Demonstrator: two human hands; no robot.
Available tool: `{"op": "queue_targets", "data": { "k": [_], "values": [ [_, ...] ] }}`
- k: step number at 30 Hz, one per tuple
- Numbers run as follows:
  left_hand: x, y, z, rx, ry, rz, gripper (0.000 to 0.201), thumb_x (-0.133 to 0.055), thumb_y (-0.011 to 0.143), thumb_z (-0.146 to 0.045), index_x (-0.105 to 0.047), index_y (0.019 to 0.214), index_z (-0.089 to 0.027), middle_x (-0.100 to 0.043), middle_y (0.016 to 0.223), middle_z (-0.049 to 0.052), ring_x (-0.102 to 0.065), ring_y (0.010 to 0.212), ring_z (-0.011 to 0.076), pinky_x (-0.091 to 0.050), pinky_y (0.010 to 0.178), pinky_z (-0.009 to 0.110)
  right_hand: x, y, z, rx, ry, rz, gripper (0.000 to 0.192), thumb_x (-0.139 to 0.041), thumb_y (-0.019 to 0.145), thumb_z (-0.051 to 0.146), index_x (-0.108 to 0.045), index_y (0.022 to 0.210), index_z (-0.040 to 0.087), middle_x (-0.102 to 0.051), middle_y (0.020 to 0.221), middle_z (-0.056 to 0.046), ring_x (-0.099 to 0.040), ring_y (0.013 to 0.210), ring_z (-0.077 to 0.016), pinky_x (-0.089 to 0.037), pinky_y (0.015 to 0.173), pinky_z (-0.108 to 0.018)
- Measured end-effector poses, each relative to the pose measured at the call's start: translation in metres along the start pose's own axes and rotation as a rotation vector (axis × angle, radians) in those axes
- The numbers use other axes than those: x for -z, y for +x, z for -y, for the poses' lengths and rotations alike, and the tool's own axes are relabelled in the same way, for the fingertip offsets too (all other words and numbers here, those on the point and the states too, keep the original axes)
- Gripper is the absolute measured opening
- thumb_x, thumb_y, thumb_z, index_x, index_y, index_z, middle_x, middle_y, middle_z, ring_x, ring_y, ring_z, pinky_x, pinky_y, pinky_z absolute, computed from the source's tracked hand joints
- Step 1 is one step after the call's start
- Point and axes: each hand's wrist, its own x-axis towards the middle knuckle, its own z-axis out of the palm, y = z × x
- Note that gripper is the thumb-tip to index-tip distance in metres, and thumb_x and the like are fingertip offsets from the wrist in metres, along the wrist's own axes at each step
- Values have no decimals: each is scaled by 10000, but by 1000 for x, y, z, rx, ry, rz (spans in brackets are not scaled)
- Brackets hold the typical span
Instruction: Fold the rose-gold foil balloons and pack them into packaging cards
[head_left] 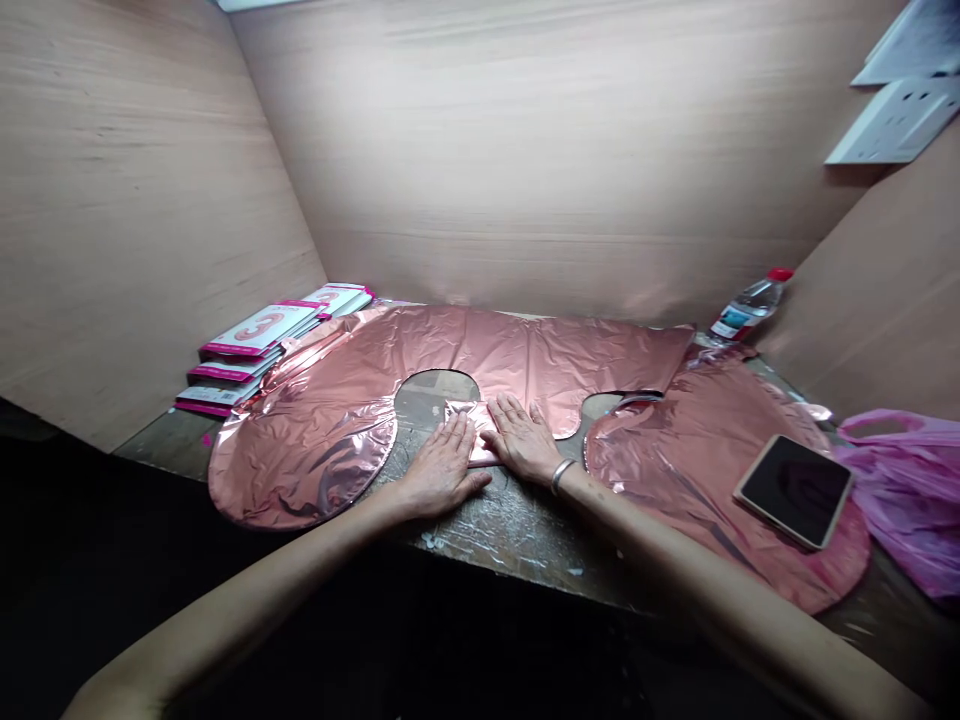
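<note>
A large flat rose-gold foil balloon [480, 350], shaped like a figure 3, lies spread across the worktable [510, 525]. My left hand [442, 468] and my right hand [521, 437] press palms down, side by side, on a small folded flap of the foil [474, 420] at the balloon's middle prong. Fingers of both hands lie flat and spread. A bracelet sits on my right wrist.
A stack of pink-and-white packaging cards [259, 350] lies at the back left. A smartphone [793, 490] rests on the balloon's right lobe. A pink plastic bag [907, 490] sits at the right edge, a water bottle [746, 310] at the back right. Wooden walls enclose the table.
</note>
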Motion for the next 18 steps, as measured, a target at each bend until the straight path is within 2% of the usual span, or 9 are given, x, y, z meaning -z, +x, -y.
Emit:
{"op": "queue_targets", "data": {
  "k": [3,5,8,10,12,14,16,18],
  "values": [
    [6,0,8,33,-155,-45,485,-415,971,-419,-517,1330,-110,-368,1531,206,-312,1445,298,-242,1183,457,5,1,1,18,-12,45,673,-257,1007,518,-272,1534,99,-213,1605,-136,-149,1500,-264,-92,1190,-543],
    [7,-5,0,80,-267,-179,305,-491,935,-317,-603,1165,-151,-439,1482,180,-337,1425,298,-241,1185,466,7,2,1,26,-16,49,668,-277,1003,513,-284,1531,104,-223,1603,-133,-162,1497,-266,-113,1187,-543],
    [2,-23,-34,177,-563,-490,279,-560,884,-217,-574,1161,-184,-496,1411,148,-363,1400,292,-244,1185,487,6,3,1,14,-17,28,666,-247,1008,504,-254,1541,106,-205,1608,-132,-149,1499,-265,-111,1184,-544],
    [-2,-38,-64,305,-954,-601,310,-567,891,-201,-524,1198,-201,-553,1322,135,-506,1283,254,-361,1131,439,5,5,1,12,-14,20,668,-243,1007,509,-255,1541,107,-217,1605,-134,-149,1499,-268,-93,1186,-540],
    [-3,-48,-90,514,-1480,-608,258,-583,885,-175,-518,1135,-179,-588,1261,146,-579,1214,240,-435,1083,396,4,8,0,27,-9,19,688,-272,997,533,-266,1539,108,-225,1603,-138,-148,1499,-276,-69,1188,-534],
    [2,-51,-105,711,-1943,-571,165,-535,894,-115,-527,1059,-125,-610,1218,198,-618,1179,251,-478,1049,372,2,11,-1,48,-4,18,707,-294,987,555,-269,1539,113,-228,1602,-142,-151,1497,-286,-57,1187,-529],
    [9,-48,-109,824,-2209,-575,135,-468,900,-57,-540,1014,-71,-622,1179,250,-643,1147,267,-513,1013,363,1,13,-1,66,2,14,703,-282,989,559,-272,1540,122,-237,1600,-139,-159,1495,-289,-64,1185,-528],
    [14,-42,-107,850,-2282,-636,140,-443,902,-27,-558,981,-42,-638,1136,266,-666,1104,269,-538,978,352,0,12,-1,80,6,9,680,-257,997,546,-288,1536,132,-266,1593,-134,-168,1493,-282,-77,1183,-517]
  ]
}}
